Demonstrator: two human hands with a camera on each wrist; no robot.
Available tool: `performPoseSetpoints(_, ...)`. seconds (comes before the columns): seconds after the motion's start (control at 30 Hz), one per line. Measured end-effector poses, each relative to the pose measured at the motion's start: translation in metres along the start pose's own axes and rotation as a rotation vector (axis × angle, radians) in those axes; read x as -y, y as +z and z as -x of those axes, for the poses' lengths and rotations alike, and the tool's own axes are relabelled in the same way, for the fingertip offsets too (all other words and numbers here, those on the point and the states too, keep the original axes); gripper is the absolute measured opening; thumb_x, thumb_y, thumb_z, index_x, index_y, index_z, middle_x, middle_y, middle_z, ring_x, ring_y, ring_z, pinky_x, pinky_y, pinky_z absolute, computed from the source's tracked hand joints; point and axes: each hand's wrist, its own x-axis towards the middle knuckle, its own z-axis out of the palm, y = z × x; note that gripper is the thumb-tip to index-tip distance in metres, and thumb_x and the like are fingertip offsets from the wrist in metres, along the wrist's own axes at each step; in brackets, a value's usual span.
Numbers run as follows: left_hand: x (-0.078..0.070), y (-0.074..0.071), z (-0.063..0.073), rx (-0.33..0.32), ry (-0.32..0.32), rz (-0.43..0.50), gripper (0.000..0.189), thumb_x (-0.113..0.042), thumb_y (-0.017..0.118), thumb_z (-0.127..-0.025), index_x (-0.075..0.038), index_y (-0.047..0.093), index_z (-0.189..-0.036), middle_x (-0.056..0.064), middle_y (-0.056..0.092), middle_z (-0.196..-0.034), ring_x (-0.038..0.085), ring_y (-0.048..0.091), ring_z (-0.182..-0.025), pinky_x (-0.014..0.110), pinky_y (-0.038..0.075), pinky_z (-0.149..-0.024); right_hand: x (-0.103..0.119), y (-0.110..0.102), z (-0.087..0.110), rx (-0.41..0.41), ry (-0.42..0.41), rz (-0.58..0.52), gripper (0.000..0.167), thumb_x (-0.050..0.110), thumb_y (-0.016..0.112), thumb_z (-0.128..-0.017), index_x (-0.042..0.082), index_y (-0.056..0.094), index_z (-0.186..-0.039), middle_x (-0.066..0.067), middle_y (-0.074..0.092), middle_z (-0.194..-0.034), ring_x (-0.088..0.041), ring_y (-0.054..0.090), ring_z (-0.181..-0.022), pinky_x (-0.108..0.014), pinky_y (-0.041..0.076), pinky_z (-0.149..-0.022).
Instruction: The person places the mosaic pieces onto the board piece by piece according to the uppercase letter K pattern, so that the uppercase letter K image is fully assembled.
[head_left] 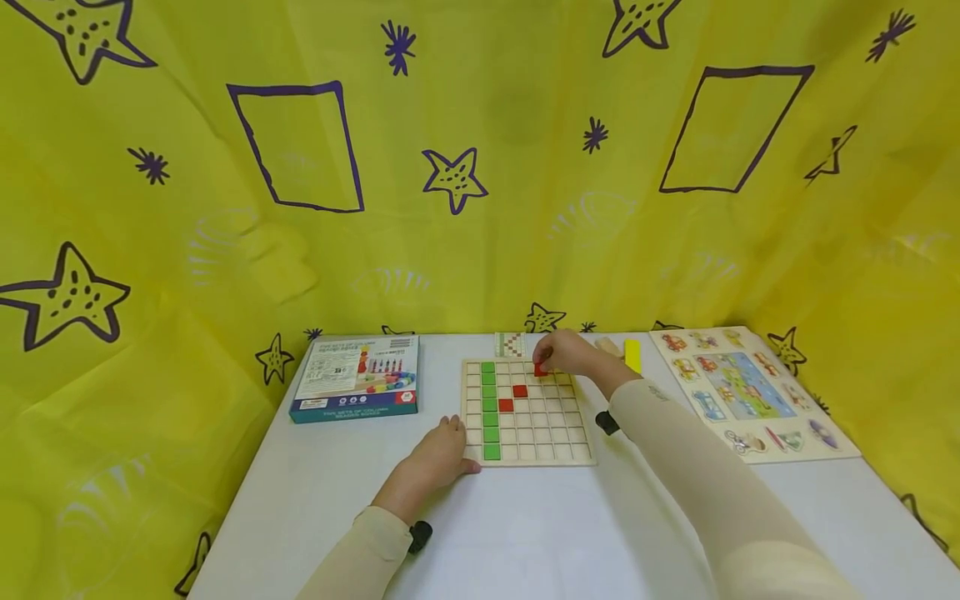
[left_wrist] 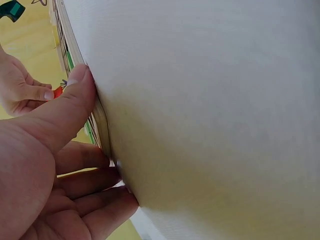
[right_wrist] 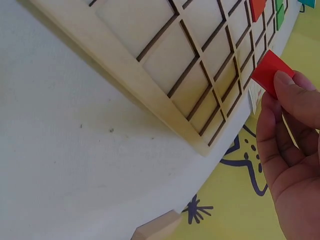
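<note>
A wooden grid board (head_left: 555, 436) lies on the white table, with a column of green tiles (head_left: 491, 419) near its left side. Two red tiles (head_left: 520, 391) sit in cells on a diagonal. Over the board's far edge my right hand (head_left: 572, 353) pinches another red tile (right_wrist: 267, 70) between thumb and fingers, tilted above the cells in the right wrist view. My left hand (head_left: 433, 457) holds the board's near left corner, thumb at the front edge and fingers along the left side, as the left wrist view shows.
Behind the board stands a small pattern card (head_left: 510, 344). A yellow strip (head_left: 632, 356) and a pale wooden piece (head_left: 608, 347) are to its right. Further right lies a picture puzzle board (head_left: 750, 400); at the left, a boxed game (head_left: 356, 379). A yellow patterned curtain (head_left: 457, 250) surrounds the table.
</note>
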Motion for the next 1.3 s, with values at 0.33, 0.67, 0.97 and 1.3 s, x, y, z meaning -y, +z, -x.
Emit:
performPoseSetpoints(0.33, -0.002, -0.001, 0.000, 0.008, -0.005, 0.003, 0.088, -0.042, 0.076, -0.088, 0.013, 0.040, -0.146, 0.027, 0.042, -0.151, 0.040, 0.040, -0.141, 0.045, 0.039, -0.112, -0.006, 0.013, -0.008, 0.015, -0.013, -0.034, 0.011, -0.006, 0.072, -0.089, 0.001, 0.075, -0.098, -0.004, 0.071, -0.093, -0.019, 0.063, -0.087, -0.033, 0.056, -0.079)
performPoseSetpoints(0.67, -0.002, -0.001, -0.002, 0.011, -0.009, 0.002, 0.087, -0.042, 0.075, -0.088, 0.012, 0.040, -0.147, 0.025, 0.042, -0.152, 0.039, 0.038, -0.143, 0.045, 0.038, -0.113, -0.006, 0.017, -0.014, 0.028, -0.016, -0.018, 0.012, -0.005, 0.071, -0.090, 0.002, 0.076, -0.098, -0.006, 0.072, -0.095, -0.019, 0.064, -0.089, -0.032, 0.056, -0.079)
performPoseSetpoints(0.97, -0.003, -0.001, -0.001, 0.010, 0.002, -0.010, 0.087, -0.042, 0.075, -0.088, 0.012, 0.040, -0.147, 0.026, 0.041, -0.153, 0.039, 0.037, -0.143, 0.044, 0.038, -0.113, -0.011, 0.023, -0.012, 0.009, 0.027, 0.020, 0.007, 0.004, 0.072, -0.093, 0.007, 0.078, -0.094, -0.004, 0.073, -0.096, -0.019, 0.063, -0.088, -0.033, 0.054, -0.078)
performPoseSetpoints(1.3, -0.004, -0.003, 0.000, 0.006, -0.017, 0.013, 0.087, -0.040, 0.076, -0.088, 0.012, 0.040, -0.147, 0.026, 0.041, -0.152, 0.040, 0.038, -0.142, 0.045, 0.039, -0.112, -0.013, 0.029, -0.007, -0.049, 0.012, -0.017, 0.008, 0.005, 0.071, -0.094, 0.005, 0.079, -0.097, -0.011, 0.073, -0.106, -0.023, 0.064, -0.096, -0.036, 0.054, -0.080)
